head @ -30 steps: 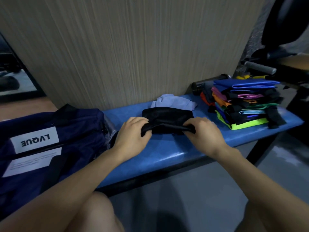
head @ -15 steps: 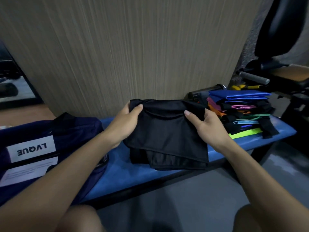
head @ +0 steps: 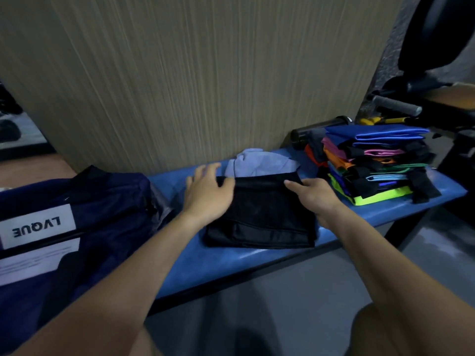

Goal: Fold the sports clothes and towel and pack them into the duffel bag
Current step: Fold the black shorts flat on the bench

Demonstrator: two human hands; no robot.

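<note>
A black garment (head: 262, 217) lies spread flat on the blue bench (head: 221, 268). My left hand (head: 207, 194) rests with straight fingers on its upper left corner. My right hand (head: 316, 196) lies on its right edge, fingers stretched toward the top hem. Behind the garment sits a crumpled light purple cloth (head: 259, 164) against the wall. The navy duffel bag (head: 74, 222) with a white LVQUE label stands at the left end of the bench.
A stack of folded colourful clothes (head: 372, 163) sits at the right end of the bench, with a dark bottle (head: 318, 128) lying behind it. A wood-grain wall panel (head: 192, 73) backs the bench. Gym equipment (head: 431, 98) stands at the far right.
The black garment was gripped and lifted off the bench, held up unfolded, and now lies flat on the bench. Both hands have let go and rest on it.
</note>
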